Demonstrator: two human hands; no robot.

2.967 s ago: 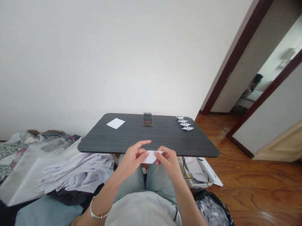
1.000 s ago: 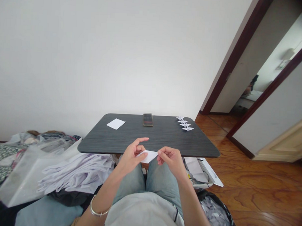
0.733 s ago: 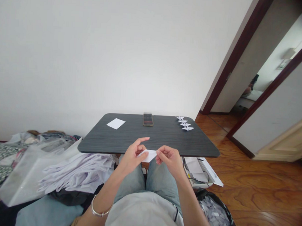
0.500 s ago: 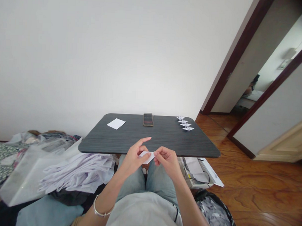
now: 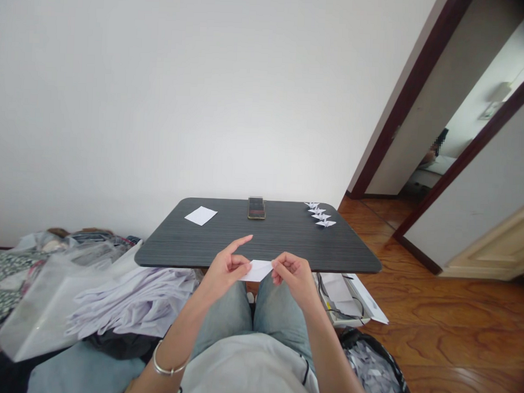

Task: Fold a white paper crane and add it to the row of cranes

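Observation:
My left hand (image 5: 226, 270) and my right hand (image 5: 295, 279) hold a small folded piece of white paper (image 5: 257, 270) between their fingertips, above my lap and just short of the table's near edge. The left index finger points up and away from the paper. On the dark wood-grain table (image 5: 260, 248) lie a flat white paper sheet (image 5: 201, 216), a smartphone (image 5: 257, 208) and a row of several small paper cranes (image 5: 319, 214), all well beyond my hands.
A heap of white cloth and plastic bags (image 5: 131, 301) lies to my left. White papers and cables (image 5: 338, 295) sit below the table's right side, above a black bag of paper scraps (image 5: 376, 369). A wooden floor (image 5: 447, 338) spreads right; a person (image 5: 435, 152) shows through the doorway.
The paper has opened from a narrow fold into a wider piece held between both hands. My hands have drawn slightly apart, and the left index finger now tilts further left.

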